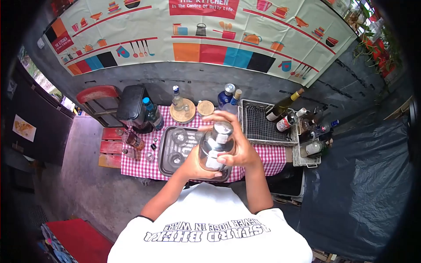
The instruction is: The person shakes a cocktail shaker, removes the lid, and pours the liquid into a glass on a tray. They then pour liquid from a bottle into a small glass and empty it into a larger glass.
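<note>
A shiny metal cocktail shaker (210,151) is held up in front of my chest, over the dark tray (165,164). My left hand (192,164) is wrapped round its lower body. Higher up, my right hand (242,147) grips the shaker's right side, fingers reaching around behind the top. The shaker's cap points away from me. Beneath it, a clear glass (179,136) and another clear glass (176,158) stand on the tray's left part. My hands and the shaker hide the tray's right part.
A red-checked tablecloth (140,166) covers the table. On the left are a black appliance (132,103), a blue-capped bottle (151,113) and an amber bottle (133,140). Behind stands a clear bottle (177,100) on a wooden board (187,117). A white basket (267,141) holds bottles at right.
</note>
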Motion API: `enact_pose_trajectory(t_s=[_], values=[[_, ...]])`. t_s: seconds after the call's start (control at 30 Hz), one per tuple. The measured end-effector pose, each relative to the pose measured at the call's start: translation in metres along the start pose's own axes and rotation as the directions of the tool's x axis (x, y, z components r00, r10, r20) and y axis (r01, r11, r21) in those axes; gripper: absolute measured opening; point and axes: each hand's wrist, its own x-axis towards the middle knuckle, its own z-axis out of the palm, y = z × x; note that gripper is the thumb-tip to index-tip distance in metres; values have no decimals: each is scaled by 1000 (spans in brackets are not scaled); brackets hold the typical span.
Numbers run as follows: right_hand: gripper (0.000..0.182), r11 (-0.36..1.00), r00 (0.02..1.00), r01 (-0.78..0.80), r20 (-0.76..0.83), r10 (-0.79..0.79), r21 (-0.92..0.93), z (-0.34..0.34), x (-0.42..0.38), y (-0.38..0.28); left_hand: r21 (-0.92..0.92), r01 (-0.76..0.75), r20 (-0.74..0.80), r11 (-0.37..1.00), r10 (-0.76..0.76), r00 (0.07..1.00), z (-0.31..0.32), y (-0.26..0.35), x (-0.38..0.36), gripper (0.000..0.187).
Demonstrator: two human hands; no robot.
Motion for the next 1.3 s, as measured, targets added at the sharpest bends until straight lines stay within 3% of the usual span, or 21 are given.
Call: enact_pose_trajectory(t_s=[0.07, 0.13, 0.2, 0.27, 0.33, 0.4, 0.47, 0.5, 0.53, 0.6, 0.7, 0.73, 0.77, 0.8, 0.87, 0.93, 1.0, 1.1, 1.2, 1.27, 1.3], values=[[103, 990, 985, 37, -162, -59, -136, 17, 1, 2, -12, 22, -85, 1000, -23, 996, -15, -4, -6, 91], [97, 980, 978, 7, -201, -48, -200, 29, 0, 0, 81, 4, -103, 997, 5, 995, -33, -5, -10, 90], [103, 715, 999, 53, 42, -34, -698, 34, 0, 1, 34, 56, -141, 998, -51, 989, -40, 2, -12, 90], [109, 696, 998, 24, -18, -53, -718, 53, 9, 7, -26, 112, -169, 993, -114, 979, -39, 8, -13, 90], [110, 789, 971, -149, -237, 4, -596, 60, 17, 16, 100, 84, -258, 991, -56, 964, -40, 12, -10, 87], [108, 828, 959, -151, -285, -12, -541, 55, 18, 34, 134, 94, -226, 986, -62, 972, -47, 9, -9, 90], [103, 995, 890, -50, -456, 7, -81, 44, 14, 67, 231, 96, -261, 968, -34, 965, -47, 12, -4, 94], [101, 998, 862, -8, -505, 37, 59, 40, 14, 79, 463, 117, -203, 879, -24, 979, -49, 15, -2, 100], [99, 980, 832, 45, -550, 72, 195, 36, 11, 91, 462, 124, -189, 878, -40, 981, -50, 21, 2, 100], [87, 922, 726, 140, -671, 151, 360, 36, 1, 112, 511, 332, -142, 793, -303, 942, -49, 29, 11, 100], [64, 851, 623, 198, -733, 273, 486, 28, -21, 143, 559, 293, -67, 775, -311, 948, -46, 14, 14, 92], [64, 850, 611, 205, -742, 275, 485, 22, -31, 153, 625, 268, -32, 733, -319, 947, -43, 9, 14, 88], [58, 781, 641, 233, -695, 324, 579, 15, -39, 164, 656, 163, -2, 737, -215, 977, -40, 1, 11, 82], [52, 703, 674, 257, -644, 362, 664, 11, -43, 162, 659, 162, 10, 735, -224, 974, -36, 1, 11, 82], [44, 707, 694, 254, -634, 341, 660, 4, -55, 158, 596, 209, 30, 775, -282, 959, -24, 4, 12, 82], [58, 793, 583, 251, -741, 333, 555, 7, -53, 145, 594, 210, 41, 777, -289, 956, -15, 5, 12, 83], [64, 840, 549, 294, -800, 242, 456, 14, -54, 119, 608, 169, 33, 776, -238, 971, -8, 4, 11, 83], [93, 969, 583, 196, -813, 10, 152, 11, -60, 89, 506, 273, 11, 818, -322, 947, 0, 2, 11, 85], [95, 975, 669, 108, -711, -215, -194, 11, -65, 65, 577, 152, 55, 803, -224, 973, 10, -2, 11, 87], [94, 886, 762, 67, -550, -342, -459, 13, -72, 44, 590, 126, 60, 797, -199, 978, 18, -7, 10, 83], [97, 882, 814, 41, -496, -302, -470, 12, -78, 41, 535, 110, 73, 838, -176, 982, 19, -13, 9, 83]])
